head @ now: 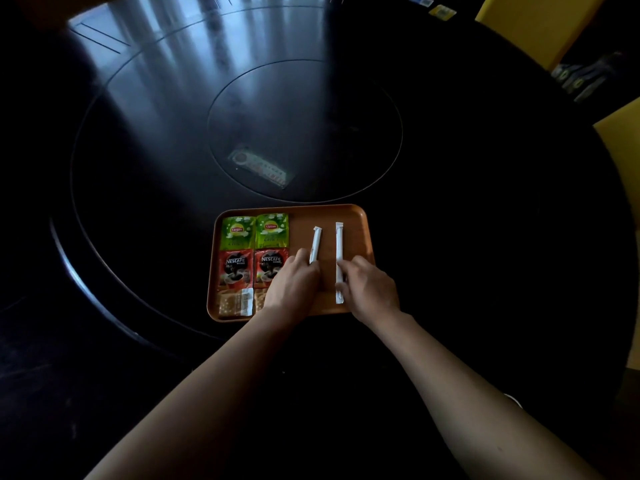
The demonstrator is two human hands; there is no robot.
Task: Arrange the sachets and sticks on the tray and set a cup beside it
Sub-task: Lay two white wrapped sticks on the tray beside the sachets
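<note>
Dark round glossy table (138, 168), orange rectangular plastic tray (298, 230) at its near edge. Both hands over the tray's right half. Left hand (294, 282) curled round the near end of the shorter white paper-wrapped stick (316, 242). Right hand (370, 289) pinches the longer white stick (339, 240) at its near-middle. Both long axes run near-to-far, roughly parallel, a bare strip of tray between them, and each stick points away from its own hand. The tray's left half is gridded in two columns: green tea sachets (238, 233) far, red coffee sachets (235, 268) in the middle, tan packets (233, 303) near. No cup in view. Likely step: squaring the sticks.
</note>
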